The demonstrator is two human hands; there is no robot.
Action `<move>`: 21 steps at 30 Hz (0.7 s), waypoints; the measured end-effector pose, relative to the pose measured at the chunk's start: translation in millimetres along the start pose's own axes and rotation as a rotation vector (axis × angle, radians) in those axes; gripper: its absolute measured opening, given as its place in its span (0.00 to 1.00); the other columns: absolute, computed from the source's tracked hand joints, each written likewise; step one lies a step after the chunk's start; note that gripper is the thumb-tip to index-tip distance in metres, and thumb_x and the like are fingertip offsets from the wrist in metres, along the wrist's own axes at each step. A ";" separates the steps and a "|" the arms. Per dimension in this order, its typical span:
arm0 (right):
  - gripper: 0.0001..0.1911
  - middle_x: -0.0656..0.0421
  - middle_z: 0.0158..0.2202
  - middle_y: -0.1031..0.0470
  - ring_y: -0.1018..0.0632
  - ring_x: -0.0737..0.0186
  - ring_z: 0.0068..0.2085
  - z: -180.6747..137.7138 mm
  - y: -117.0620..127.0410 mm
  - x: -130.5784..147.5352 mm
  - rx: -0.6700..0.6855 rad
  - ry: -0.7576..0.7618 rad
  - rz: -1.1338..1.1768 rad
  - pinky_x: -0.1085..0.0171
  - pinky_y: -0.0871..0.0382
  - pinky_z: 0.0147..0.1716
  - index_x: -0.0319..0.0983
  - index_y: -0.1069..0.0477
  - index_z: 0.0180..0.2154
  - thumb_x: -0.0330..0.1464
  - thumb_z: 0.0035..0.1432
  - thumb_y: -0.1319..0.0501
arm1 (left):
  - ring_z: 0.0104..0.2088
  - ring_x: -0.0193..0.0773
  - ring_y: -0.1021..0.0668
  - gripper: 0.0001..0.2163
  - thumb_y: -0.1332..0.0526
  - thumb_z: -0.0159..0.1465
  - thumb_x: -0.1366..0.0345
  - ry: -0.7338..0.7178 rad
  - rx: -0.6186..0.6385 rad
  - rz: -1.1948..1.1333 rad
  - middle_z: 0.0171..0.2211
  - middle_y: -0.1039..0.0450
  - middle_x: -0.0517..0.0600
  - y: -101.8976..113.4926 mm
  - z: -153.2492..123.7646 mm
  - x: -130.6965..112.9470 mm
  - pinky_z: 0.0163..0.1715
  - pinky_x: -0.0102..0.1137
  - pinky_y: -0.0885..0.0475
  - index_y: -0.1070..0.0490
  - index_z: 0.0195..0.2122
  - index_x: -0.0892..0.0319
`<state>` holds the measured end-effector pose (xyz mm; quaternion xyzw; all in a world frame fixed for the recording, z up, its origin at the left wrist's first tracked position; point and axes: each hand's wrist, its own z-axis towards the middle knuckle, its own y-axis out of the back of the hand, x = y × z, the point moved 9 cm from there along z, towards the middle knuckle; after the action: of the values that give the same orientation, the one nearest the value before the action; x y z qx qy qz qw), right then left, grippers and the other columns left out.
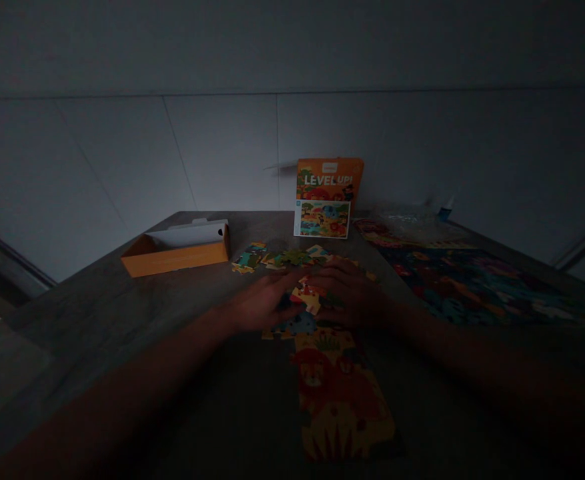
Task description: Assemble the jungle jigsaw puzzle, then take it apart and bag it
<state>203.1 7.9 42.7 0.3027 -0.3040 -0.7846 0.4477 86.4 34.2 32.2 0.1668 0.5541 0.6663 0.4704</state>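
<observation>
In the dim head view, my left hand (265, 303) and my right hand (352, 293) meet over the table. Between their fingertips is a jigsaw piece (307, 297) with red and yellow print, tilted and gripped from both sides. Under and just below the hands lies a blue-grey puzzle part (300, 325). Nearer to me stretches a joined puzzle section (340, 393) showing red lions on yellow ground. Loose jigsaw pieces (292, 258) are scattered beyond my fingers, some of them hidden by the hands.
An orange open box (177, 260) lies at the left. Against the wall stands an orange "LEVEL UP!" box (330, 180), with a picture card (322, 220) before it. A dark colourful puzzle (477, 283) covers the right, with clear plastic wrapping (410, 220) behind.
</observation>
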 end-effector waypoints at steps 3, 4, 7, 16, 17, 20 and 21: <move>0.26 0.49 0.48 0.25 0.26 0.48 0.51 1.8 4.2 1.0 -0.034 0.000 0.008 0.46 0.33 0.53 0.38 0.34 0.56 0.46 0.64 0.40 | 0.59 0.49 0.28 0.29 0.38 0.67 0.61 -0.022 -0.035 0.028 0.61 0.34 0.60 1.3 0.0 -4.2 0.58 0.44 0.30 0.47 0.67 0.56; 0.25 0.49 0.48 0.25 0.26 0.49 0.50 2.3 5.8 1.6 -0.044 0.001 0.011 0.47 0.32 0.53 0.38 0.34 0.56 0.46 0.64 0.39 | 0.59 0.49 0.28 0.29 0.39 0.67 0.62 -0.032 -0.047 0.032 0.61 0.33 0.59 2.1 -0.2 -5.0 0.58 0.44 0.31 0.47 0.67 0.56; 0.23 0.49 0.47 0.25 0.26 0.50 0.50 3.6 10.2 3.4 -0.067 0.012 0.012 0.48 0.31 0.51 0.37 0.34 0.55 0.44 0.64 0.39 | 0.59 0.48 0.27 0.26 0.41 0.68 0.63 -0.052 -0.085 0.048 0.60 0.31 0.58 5.7 -1.3 -5.4 0.58 0.44 0.31 0.45 0.66 0.55; 0.20 0.50 0.49 0.24 0.25 0.51 0.50 2.9 12.5 -0.1 -0.110 -0.001 -0.004 0.49 0.28 0.51 0.38 0.36 0.58 0.35 0.66 0.40 | 0.51 0.44 0.22 0.19 0.45 0.68 0.68 -0.039 -0.250 0.017 0.52 0.25 0.55 19.3 -3.9 4.3 0.51 0.40 0.25 0.38 0.60 0.57; 0.21 0.50 0.49 0.25 0.25 0.51 0.51 2.6 12.0 -1.1 -0.108 -0.015 -0.005 0.49 0.28 0.51 0.39 0.37 0.59 0.34 0.66 0.41 | 0.49 0.44 0.21 0.17 0.45 0.68 0.67 -0.021 -0.269 0.010 0.50 0.24 0.55 20.8 -4.2 6.2 0.50 0.39 0.25 0.37 0.58 0.57; 0.23 0.50 0.51 0.25 0.25 0.51 0.52 2.0 10.6 -3.4 -0.089 -0.055 -0.011 0.49 0.28 0.52 0.40 0.39 0.61 0.31 0.66 0.42 | 0.44 0.42 0.20 0.13 0.45 0.69 0.66 0.010 -0.319 0.012 0.44 0.22 0.53 25.5 -5.4 8.8 0.45 0.37 0.24 0.34 0.54 0.57; 0.24 0.50 0.51 0.25 0.25 0.51 0.52 2.0 10.2 -3.3 -0.082 -0.059 -0.008 0.49 0.28 0.52 0.40 0.39 0.62 0.31 0.66 0.43 | 0.44 0.42 0.20 0.12 0.45 0.69 0.66 0.009 -0.331 0.017 0.43 0.22 0.53 26.8 -5.7 8.4 0.44 0.36 0.24 0.34 0.53 0.58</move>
<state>208.3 7.0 52.3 0.2621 -0.2833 -0.8068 0.4473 66.1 39.1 51.8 0.0890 0.4373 0.7532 0.4832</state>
